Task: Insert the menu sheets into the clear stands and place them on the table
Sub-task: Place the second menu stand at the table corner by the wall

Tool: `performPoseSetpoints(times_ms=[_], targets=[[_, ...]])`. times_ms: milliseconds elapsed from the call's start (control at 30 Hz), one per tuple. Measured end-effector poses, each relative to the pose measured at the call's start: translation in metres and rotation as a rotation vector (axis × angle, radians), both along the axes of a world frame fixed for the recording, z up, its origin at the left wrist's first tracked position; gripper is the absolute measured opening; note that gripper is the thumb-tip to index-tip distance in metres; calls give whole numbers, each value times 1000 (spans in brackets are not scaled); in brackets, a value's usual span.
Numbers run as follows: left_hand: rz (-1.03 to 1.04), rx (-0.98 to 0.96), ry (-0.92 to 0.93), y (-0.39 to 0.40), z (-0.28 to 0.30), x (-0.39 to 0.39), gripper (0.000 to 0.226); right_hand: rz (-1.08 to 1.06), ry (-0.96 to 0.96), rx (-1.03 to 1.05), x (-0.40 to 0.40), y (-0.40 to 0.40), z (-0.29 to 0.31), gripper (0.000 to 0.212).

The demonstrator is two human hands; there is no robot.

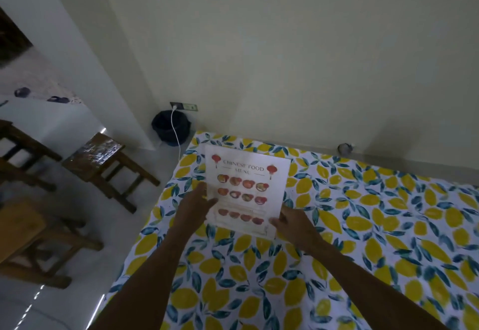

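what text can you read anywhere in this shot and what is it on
"CHINESE FOOD": top line of the menu sheet, held by the left hand and right hand over the lemon-print tablecloth.
"MENU": second line, same sheet.
Small print among the dish pictures: too blurred to read.
Wall socket plate: no legible marking.

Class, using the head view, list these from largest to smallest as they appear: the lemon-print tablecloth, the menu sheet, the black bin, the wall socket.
1. Lemon-print tablecloth
2. Menu sheet
3. Black bin, though it sits farther away, so its true size is unsure
4. Wall socket
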State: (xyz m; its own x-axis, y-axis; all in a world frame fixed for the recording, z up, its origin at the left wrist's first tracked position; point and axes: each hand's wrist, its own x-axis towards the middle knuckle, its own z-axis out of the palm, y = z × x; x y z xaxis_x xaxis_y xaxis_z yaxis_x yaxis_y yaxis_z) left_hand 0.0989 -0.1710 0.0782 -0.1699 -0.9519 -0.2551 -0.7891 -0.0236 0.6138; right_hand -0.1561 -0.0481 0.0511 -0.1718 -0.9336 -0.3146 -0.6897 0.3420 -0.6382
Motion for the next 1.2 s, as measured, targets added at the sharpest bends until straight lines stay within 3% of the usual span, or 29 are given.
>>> performPoseSetpoints(times_ms=[233,367,500,800,1200], targets=[[-45,-96,76,-57,26,2,31,-35,32,-133,-4,-63,23,32],[-57,-120,141,-115,40,8,36,-30,50,-204,2,-119,38,15],[-92,-170,164,-176,43,7,40,-107,78,-230,10,-178,37,25],[-240,-205,118,-279,-10,21,43,-215,121,-157,28,-264,-7,33],[-195,-83,221,-311,-45,24,27,-303,136,-99,35,-288,-18,30]])
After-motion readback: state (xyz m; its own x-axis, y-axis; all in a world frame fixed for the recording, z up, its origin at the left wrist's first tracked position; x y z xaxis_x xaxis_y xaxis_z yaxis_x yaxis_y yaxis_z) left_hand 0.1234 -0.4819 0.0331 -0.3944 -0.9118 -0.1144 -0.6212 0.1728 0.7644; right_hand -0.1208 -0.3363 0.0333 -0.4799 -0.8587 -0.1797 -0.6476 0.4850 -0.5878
